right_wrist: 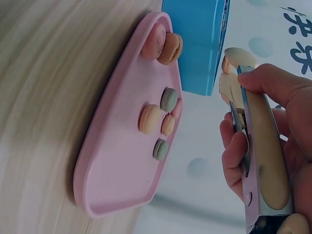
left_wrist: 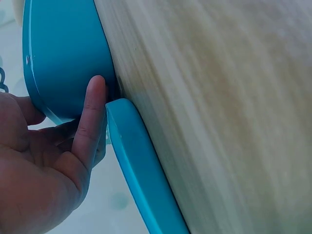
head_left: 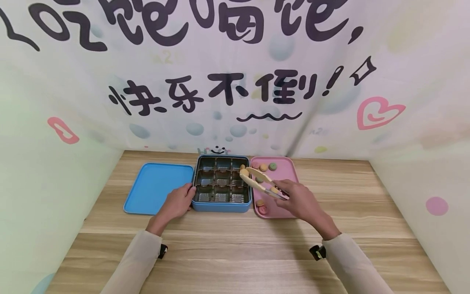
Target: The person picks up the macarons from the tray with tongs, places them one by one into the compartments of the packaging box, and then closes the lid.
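Observation:
My right hand [head_left: 299, 200] grips a pair of tongs [right_wrist: 268, 151] with cream-coloured tips. Between those tips, above the right edge of a blue box [head_left: 222, 207], sits a small tan macaron [head_left: 242, 167], mostly covered by the tips. The box holds a dark brown divided insert [head_left: 222, 178] with several square compartments. At the box's left side, my left hand [head_left: 178, 201] rests its fingers against the wall near the front corner. In the left wrist view its thumb touches the box edge, while one finger [left_wrist: 87, 126] lies straight against it.
Several macarons in green, pink and tan lie on a pink tray [right_wrist: 117, 180] right of the box. A flat blue lid [head_left: 158, 190] lies to its left. Behind the wooden table [head_left: 235, 253] stands a white printed backdrop [head_left: 235, 134].

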A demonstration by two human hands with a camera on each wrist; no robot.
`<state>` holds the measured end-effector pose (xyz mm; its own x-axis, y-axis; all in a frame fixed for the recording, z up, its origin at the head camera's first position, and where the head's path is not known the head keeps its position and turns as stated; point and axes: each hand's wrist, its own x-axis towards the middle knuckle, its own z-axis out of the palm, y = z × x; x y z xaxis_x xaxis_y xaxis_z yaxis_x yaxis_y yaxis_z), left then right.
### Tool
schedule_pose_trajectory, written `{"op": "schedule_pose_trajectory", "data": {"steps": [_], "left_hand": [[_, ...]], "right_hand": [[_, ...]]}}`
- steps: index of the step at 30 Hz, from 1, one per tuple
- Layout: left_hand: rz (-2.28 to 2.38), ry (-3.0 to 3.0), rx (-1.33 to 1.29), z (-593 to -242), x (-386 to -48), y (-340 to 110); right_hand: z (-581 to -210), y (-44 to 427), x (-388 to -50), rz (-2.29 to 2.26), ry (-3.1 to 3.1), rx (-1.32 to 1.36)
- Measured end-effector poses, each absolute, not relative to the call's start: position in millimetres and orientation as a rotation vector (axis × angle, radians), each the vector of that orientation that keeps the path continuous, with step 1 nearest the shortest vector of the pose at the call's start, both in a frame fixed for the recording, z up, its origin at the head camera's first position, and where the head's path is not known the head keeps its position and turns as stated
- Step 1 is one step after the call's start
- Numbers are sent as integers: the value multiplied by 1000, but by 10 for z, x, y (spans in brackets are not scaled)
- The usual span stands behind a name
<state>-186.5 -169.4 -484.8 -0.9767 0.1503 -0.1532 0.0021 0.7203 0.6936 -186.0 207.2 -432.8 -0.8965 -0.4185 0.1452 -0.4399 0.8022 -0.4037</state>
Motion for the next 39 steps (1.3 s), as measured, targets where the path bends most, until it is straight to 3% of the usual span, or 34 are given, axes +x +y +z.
{"op": "schedule_pose_trajectory", "data": {"steps": [17, 39], "left_hand": [[1093, 2739, 128, -4855, -1875, -1687], [1086, 2746, 136, -4840, -1875, -1690]], "right_hand": [[-4335, 2077, -1855, 655, -2946, 708], [-4546, 2620, -1818, 550, -2955, 622]]}}
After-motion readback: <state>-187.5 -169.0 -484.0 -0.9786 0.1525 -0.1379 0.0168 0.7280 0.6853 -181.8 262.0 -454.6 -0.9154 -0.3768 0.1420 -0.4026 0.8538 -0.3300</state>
